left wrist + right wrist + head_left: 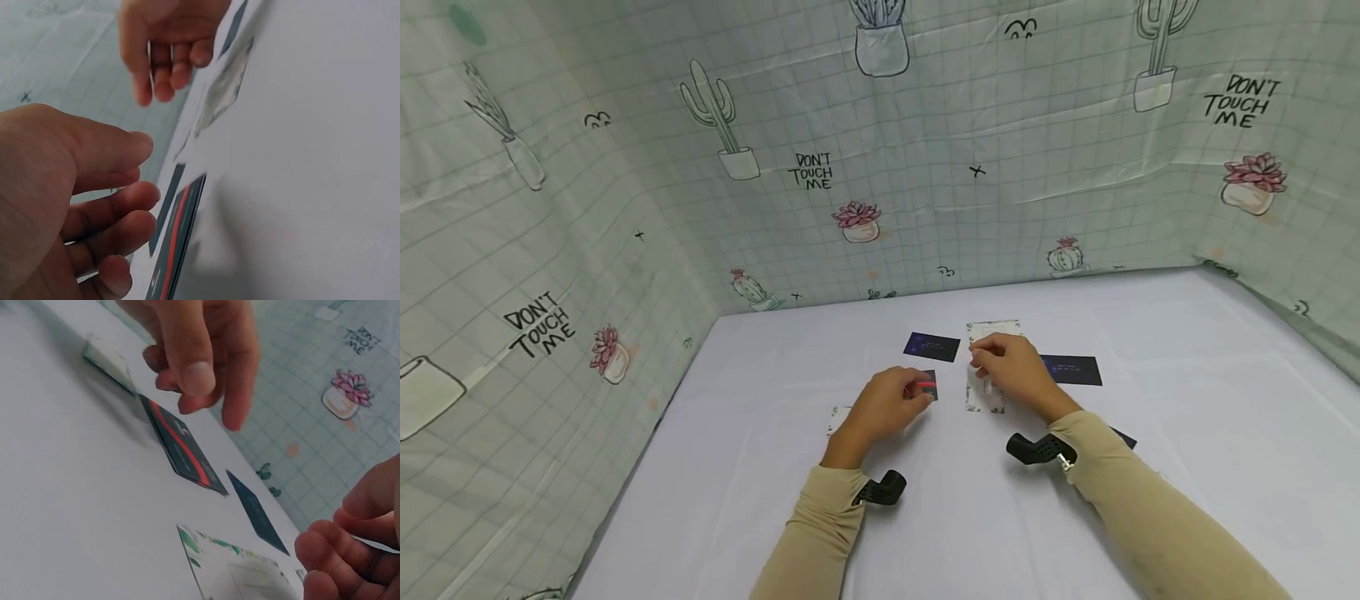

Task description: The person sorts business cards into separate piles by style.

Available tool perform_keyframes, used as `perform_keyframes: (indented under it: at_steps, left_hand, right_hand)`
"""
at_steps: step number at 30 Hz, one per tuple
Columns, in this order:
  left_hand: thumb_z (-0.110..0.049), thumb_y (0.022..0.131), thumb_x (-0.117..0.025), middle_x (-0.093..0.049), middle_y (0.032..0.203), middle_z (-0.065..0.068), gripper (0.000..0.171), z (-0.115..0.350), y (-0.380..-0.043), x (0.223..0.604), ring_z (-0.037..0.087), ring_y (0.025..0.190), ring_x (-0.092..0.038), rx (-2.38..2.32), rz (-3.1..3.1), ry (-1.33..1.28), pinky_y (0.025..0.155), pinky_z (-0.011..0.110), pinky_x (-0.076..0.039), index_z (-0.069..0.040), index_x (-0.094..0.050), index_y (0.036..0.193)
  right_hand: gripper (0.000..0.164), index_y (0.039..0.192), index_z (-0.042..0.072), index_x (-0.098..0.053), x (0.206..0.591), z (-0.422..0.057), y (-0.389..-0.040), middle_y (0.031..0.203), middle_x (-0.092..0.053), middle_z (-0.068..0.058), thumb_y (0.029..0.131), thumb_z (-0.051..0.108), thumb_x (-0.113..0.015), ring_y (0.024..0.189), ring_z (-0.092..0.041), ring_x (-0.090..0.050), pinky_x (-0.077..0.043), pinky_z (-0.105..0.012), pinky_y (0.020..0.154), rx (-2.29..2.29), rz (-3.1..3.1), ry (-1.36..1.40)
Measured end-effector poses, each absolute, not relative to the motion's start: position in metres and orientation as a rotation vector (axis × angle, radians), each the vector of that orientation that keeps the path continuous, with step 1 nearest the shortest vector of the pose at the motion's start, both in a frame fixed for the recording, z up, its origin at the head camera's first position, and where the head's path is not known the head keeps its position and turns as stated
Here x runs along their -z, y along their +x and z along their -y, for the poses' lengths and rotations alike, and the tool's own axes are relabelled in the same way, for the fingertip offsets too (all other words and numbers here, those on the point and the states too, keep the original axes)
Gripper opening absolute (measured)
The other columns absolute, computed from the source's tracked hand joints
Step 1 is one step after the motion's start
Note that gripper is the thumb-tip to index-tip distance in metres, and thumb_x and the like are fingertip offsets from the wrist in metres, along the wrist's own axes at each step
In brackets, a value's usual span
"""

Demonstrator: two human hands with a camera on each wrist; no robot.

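My left hand [887, 406], fingers loosely bent and holding nothing, hovers beside a dark card with a red stripe [931, 387]. In the left wrist view that red-striped card [181, 234] has layered edges, like a small stack lying on the table. My right hand [1017, 371] is over a white card with a leafy border [983, 402], partly covering it. The right wrist view has the right hand's fingers [319, 550] bent and apart from the leafy card [240, 572]; nothing shows between them.
A dark blue card [932, 347] lies beyond the red-striped one, another dark card [1075, 370] right of my right hand. One more dark card [1124, 438] is mostly behind the right sleeve. A white card [837, 418] peeks out behind my left hand. Patterned cloth [910, 167] rises behind the table.
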State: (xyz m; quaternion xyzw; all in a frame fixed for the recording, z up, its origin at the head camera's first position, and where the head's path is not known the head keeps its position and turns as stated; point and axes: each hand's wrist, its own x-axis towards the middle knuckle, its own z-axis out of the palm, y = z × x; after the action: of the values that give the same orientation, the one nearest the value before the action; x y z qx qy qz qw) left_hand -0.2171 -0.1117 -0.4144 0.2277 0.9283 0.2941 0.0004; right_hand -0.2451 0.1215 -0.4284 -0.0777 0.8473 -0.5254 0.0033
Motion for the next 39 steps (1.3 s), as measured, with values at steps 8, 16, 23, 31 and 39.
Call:
perform_keyframes:
  at_steps: [8,16,23,31,39]
  left_hand:
    - [-0.022,0.094,-0.068,-0.06,0.081,-0.01,0.029,0.087,-0.206,0.425,0.004,0.07,-0.052,-0.8,-2.868,0.78,0.064,0.021,-0.044,-0.008,-0.072,0.119]
    - [-0.024,0.093,-0.07,-0.061,0.081,-0.01,0.027,0.075,-0.203,0.427,0.004,0.074,-0.054,-0.694,-2.938,0.801,0.065,0.021,-0.044,-0.012,-0.073,0.117]
    - [-0.027,0.091,-0.073,-0.059,0.079,-0.012,0.027,0.066,-0.205,0.427,0.005,0.074,-0.053,-0.538,-3.023,0.816,0.062,0.022,-0.042,-0.015,-0.074,0.116]
    - [-0.035,0.088,-0.078,-0.055,0.076,-0.011,0.031,0.058,-0.205,0.425,0.004,0.068,-0.05,-0.435,-3.092,0.755,0.058,0.022,-0.041,-0.015,-0.075,0.112]
    - [-0.035,0.086,-0.08,-0.057,0.075,-0.012,0.031,0.051,-0.209,0.423,0.004,0.066,-0.05,-0.419,-3.118,0.72,0.056,0.022,-0.041,-0.017,-0.076,0.11]
  right_hand:
    - [0.031,0.119,-0.001,-0.069,0.432,-0.146,-0.248,0.087,-0.069,-0.007,0.1,0.02,-0.058,0.079,-0.02,-0.06,-0.044,-0.035,0.073,1.388,-2.776,-0.24]
    - [0.03,0.118,-0.001,-0.069,0.437,-0.153,-0.253,0.095,-0.07,-0.008,0.097,0.019,-0.063,0.076,-0.018,-0.061,-0.046,-0.032,0.067,1.293,-2.778,-0.25]
    - [0.03,0.115,-0.005,-0.069,0.438,-0.157,-0.253,0.089,-0.069,-0.008,0.093,0.015,-0.065,0.073,-0.017,-0.061,-0.047,-0.03,0.064,1.26,-2.8,-0.286]
    - [0.034,0.117,-0.005,-0.071,0.44,-0.155,-0.25,0.099,-0.07,-0.012,0.088,0.014,-0.068,0.083,-0.021,-0.059,-0.047,-0.033,0.071,1.163,-2.836,-0.326]
    - [0.032,0.115,-0.005,-0.072,0.437,-0.158,-0.25,0.102,-0.072,-0.014,0.089,0.012,-0.067,0.087,-0.023,-0.06,-0.049,-0.036,0.076,1.108,-2.875,-0.34]
